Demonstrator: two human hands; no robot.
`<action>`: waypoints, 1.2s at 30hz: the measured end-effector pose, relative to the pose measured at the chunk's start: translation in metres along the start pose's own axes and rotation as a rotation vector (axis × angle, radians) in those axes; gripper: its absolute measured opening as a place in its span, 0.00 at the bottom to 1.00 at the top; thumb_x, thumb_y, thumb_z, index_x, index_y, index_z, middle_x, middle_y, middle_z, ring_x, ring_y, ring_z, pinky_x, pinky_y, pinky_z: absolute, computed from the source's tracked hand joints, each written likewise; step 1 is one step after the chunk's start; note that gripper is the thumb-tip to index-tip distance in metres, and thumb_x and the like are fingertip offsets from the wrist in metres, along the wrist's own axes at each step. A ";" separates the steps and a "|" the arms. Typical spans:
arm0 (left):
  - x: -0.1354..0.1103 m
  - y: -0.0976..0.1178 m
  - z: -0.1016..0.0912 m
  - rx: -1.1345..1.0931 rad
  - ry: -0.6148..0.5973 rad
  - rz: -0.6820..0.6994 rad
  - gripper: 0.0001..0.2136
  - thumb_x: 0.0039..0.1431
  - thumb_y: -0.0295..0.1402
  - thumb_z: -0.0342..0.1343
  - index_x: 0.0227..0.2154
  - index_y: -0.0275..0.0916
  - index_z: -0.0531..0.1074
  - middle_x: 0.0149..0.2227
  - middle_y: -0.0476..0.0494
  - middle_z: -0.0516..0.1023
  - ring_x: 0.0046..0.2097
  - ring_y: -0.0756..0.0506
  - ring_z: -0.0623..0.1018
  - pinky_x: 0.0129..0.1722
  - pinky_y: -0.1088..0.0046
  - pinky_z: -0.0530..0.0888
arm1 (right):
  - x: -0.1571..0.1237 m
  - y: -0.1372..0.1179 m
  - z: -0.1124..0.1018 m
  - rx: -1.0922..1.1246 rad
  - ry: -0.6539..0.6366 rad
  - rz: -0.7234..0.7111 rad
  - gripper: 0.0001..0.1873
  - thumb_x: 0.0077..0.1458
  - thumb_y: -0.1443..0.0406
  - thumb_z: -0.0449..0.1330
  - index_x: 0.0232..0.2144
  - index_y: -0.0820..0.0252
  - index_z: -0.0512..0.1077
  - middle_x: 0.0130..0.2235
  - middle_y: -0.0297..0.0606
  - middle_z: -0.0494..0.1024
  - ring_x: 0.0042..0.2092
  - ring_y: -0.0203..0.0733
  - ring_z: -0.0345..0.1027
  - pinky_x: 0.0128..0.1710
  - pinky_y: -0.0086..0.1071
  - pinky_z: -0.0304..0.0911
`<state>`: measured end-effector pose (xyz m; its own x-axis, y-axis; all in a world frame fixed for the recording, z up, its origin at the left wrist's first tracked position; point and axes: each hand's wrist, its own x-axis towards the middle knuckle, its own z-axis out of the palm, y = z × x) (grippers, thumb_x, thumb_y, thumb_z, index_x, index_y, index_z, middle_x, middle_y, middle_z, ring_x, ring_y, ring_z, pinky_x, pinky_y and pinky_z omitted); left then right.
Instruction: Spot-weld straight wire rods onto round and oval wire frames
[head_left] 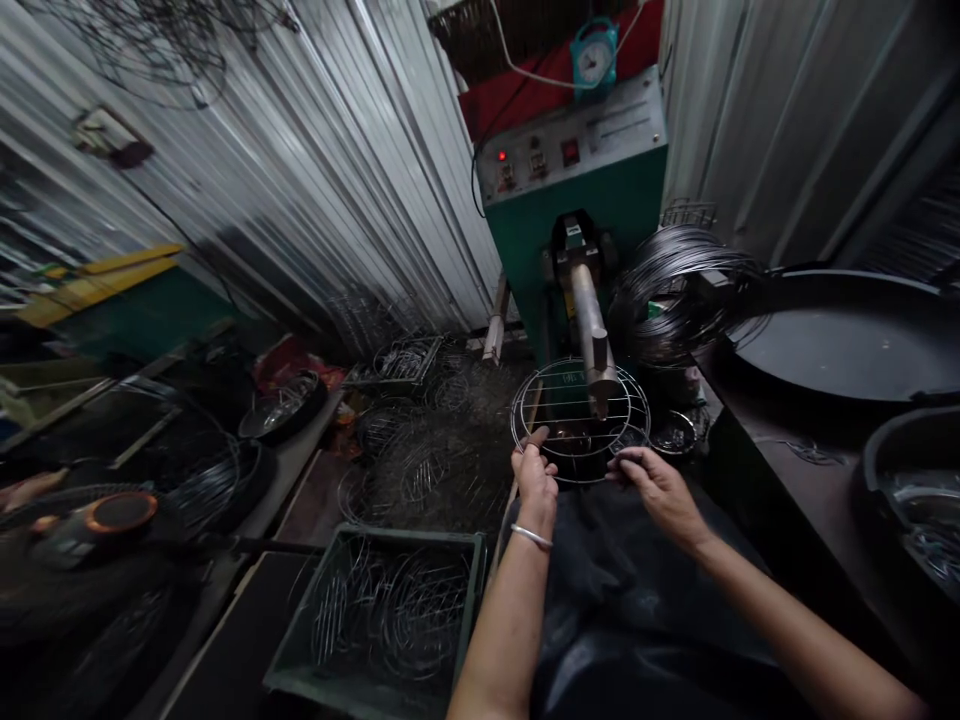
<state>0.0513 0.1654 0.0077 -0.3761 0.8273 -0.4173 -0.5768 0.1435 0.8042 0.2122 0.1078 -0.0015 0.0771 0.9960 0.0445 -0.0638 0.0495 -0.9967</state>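
Note:
My left hand (536, 480) grips the near left rim of a round wire rack (551, 445), its thumb laid over the wires. The rack has a double ring and parallel cross wires. My right hand (664, 492) is closed in a pinch at the rack's near right edge; a small wire loop shows by its fingertips, and whether it pinches that or the rim I cannot tell. Directly above the rack, a thick metal electrode arm (592, 325) juts from a green machine (517, 245). The rack's far side partly passes behind this arm.
A green crate (480, 590) of wire racks stands at lower left. A wire coil (686, 270) hangs right of the machine, near a large black pan (847, 345) and a black tub (874, 500). Wire pieces cover the floor. Another person's hand (34, 490) shows at far left.

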 end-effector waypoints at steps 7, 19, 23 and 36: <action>-0.002 0.003 -0.005 -0.040 0.001 0.091 0.19 0.35 0.32 0.63 0.28 0.40 0.58 0.20 0.60 0.56 0.17 0.59 0.52 0.16 0.83 0.48 | 0.011 0.019 0.007 -0.320 -0.052 -0.102 0.19 0.53 0.50 0.54 0.35 0.58 0.70 0.25 0.37 0.76 0.25 0.40 0.70 0.23 0.30 0.64; -0.003 -0.020 -0.004 -0.063 0.048 -0.011 0.23 0.33 0.36 0.66 0.26 0.40 0.55 0.20 0.61 0.53 0.17 0.60 0.51 0.14 0.83 0.47 | 0.009 0.012 0.003 -0.251 0.019 0.007 0.20 0.50 0.50 0.55 0.34 0.60 0.70 0.30 0.41 0.78 0.26 0.41 0.72 0.20 0.29 0.63; 0.003 -0.014 0.006 -0.074 0.021 0.013 0.24 0.32 0.37 0.66 0.25 0.41 0.54 0.20 0.60 0.55 0.16 0.60 0.50 0.14 0.83 0.47 | 0.017 0.003 0.001 -0.251 0.020 -0.022 0.21 0.50 0.49 0.55 0.34 0.60 0.70 0.29 0.40 0.77 0.26 0.40 0.72 0.21 0.29 0.63; 0.013 -0.007 0.013 -0.034 0.046 0.029 0.18 0.36 0.35 0.65 0.29 0.37 0.63 0.24 0.56 0.65 0.17 0.61 0.52 0.14 0.82 0.48 | 0.036 0.007 0.008 -0.227 0.031 -0.073 0.20 0.50 0.49 0.56 0.33 0.60 0.70 0.29 0.38 0.77 0.27 0.40 0.72 0.30 0.33 0.67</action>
<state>0.0599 0.1827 0.0022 -0.4257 0.8046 -0.4141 -0.5893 0.1007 0.8016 0.2070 0.1443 -0.0062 0.1043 0.9875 0.1184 0.1682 0.0998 -0.9807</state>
